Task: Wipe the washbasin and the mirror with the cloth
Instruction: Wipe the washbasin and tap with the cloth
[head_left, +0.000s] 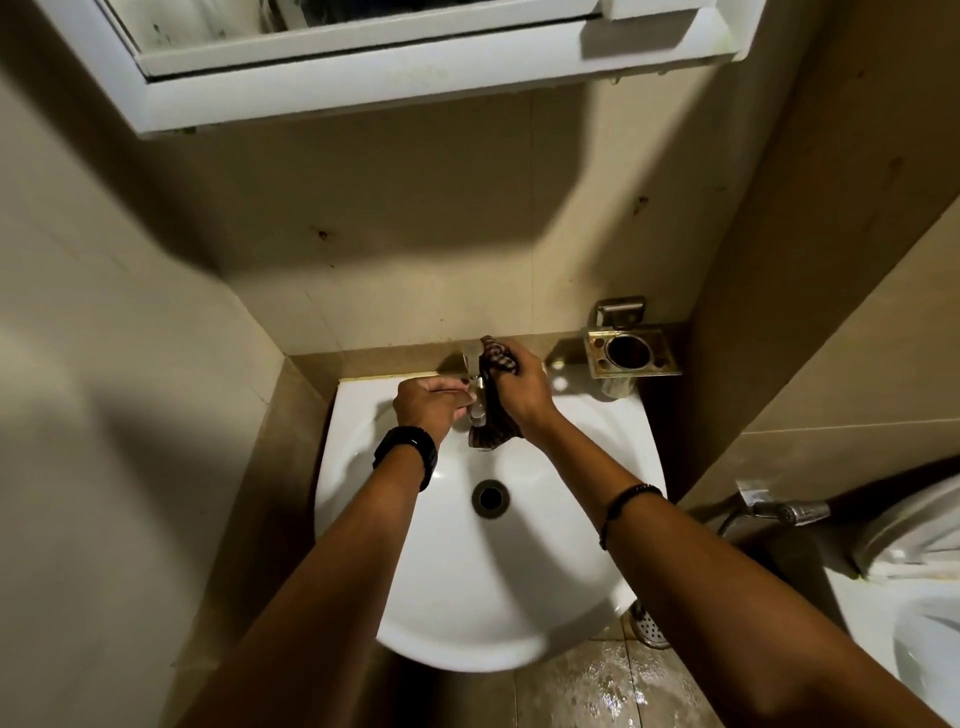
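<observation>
A white washbasin (545, 571) with a dark drain hole (490, 498) fills the middle of the view. At its back stands a metal tap (475, 387). My right hand (524, 387) is closed on a dark checked cloth (493, 415), which is pressed against the tap's right side and hangs down toward the bowl. My left hand (428, 402) grips the tap from the left, fingers wrapped around it. The mirror (218, 21) in its white frame sits high on the wall, only its lower edge showing.
A metal holder (631, 353) with a round cup opening is fixed to the wall right of the tap. A hand spray (789, 512) and a toilet (914, 582) stand at the right. The floor (608, 686) below the basin is wet. Beige tiled walls close in on both sides.
</observation>
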